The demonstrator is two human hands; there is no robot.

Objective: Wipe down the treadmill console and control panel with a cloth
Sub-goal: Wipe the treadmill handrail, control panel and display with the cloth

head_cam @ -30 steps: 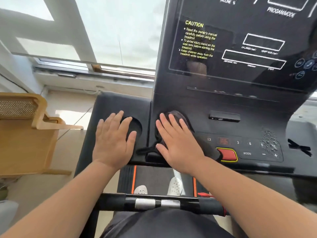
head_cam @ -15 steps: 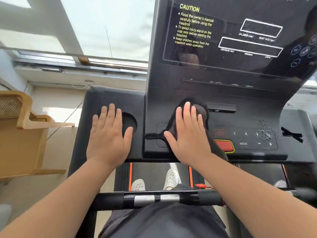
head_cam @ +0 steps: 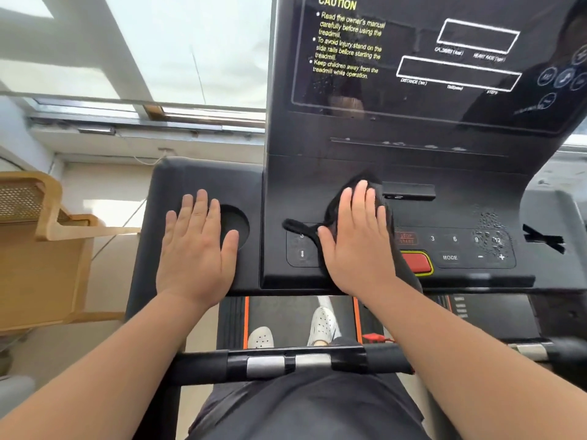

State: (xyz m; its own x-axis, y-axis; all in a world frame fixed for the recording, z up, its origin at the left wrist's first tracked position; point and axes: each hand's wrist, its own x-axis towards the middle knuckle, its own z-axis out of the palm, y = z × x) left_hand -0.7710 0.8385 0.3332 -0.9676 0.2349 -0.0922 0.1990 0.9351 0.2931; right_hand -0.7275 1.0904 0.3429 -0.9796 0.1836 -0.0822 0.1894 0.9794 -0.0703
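Right hand flat on the cloth, control panel underneath.

My right fingers lie straight and close together, pressing the dark cloth onto the panel. The cloth shows past the fingertips and left of the thumb, with a loose tail trailing further left. Just right of the little finger sit the STOP/START key and the red button. A heavy pass could trip them, I judge, with shoes on the belt. Further right, droplets might seep between keys. Left hand rests flat, fingers slightly spread, thumb at the cup holder.
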